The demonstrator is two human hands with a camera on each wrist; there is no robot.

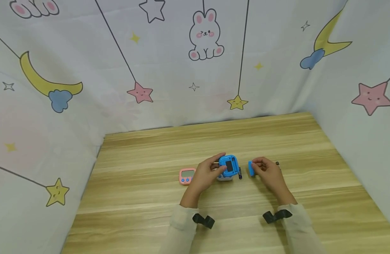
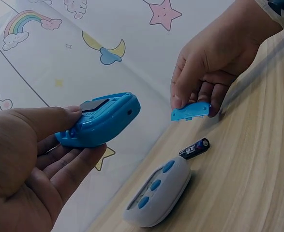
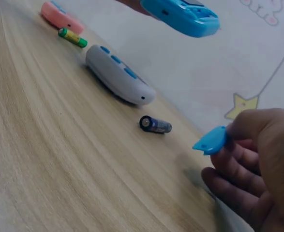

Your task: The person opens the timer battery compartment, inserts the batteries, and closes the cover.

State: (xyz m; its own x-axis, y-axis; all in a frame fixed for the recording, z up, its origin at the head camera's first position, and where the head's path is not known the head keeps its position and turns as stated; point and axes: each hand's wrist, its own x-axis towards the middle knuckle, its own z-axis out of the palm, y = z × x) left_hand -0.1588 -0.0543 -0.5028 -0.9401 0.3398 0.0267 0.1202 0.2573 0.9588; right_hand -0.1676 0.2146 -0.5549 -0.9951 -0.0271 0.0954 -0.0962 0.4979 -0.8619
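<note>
My left hand point(image 1: 205, 177) holds a blue digital timer point(image 2: 105, 128) between thumb and fingers, raised off the table. Its back faces up, with a dark rectangle on it and the battery slot uncovered. To the right, my right hand point(image 1: 268, 175) pinches a small blue battery cover point(image 1: 251, 169), apart from the timer. Beneath the blue timer a white timer point(image 2: 158, 193) with blue buttons lies on the table. A dark AAA-type battery point(image 2: 195, 148) rests beside it, between the two hands.
A pink timer point(image 1: 186, 175) lies left of my left hand, partly hidden by it. A green-and-yellow battery point(image 3: 72, 37) sits between the pink and white timers. Another small dark piece point(image 1: 277, 163) shows behind my right hand. Patterned cloth walls point(image 1: 169, 70) border the wooden table point(image 1: 134, 197).
</note>
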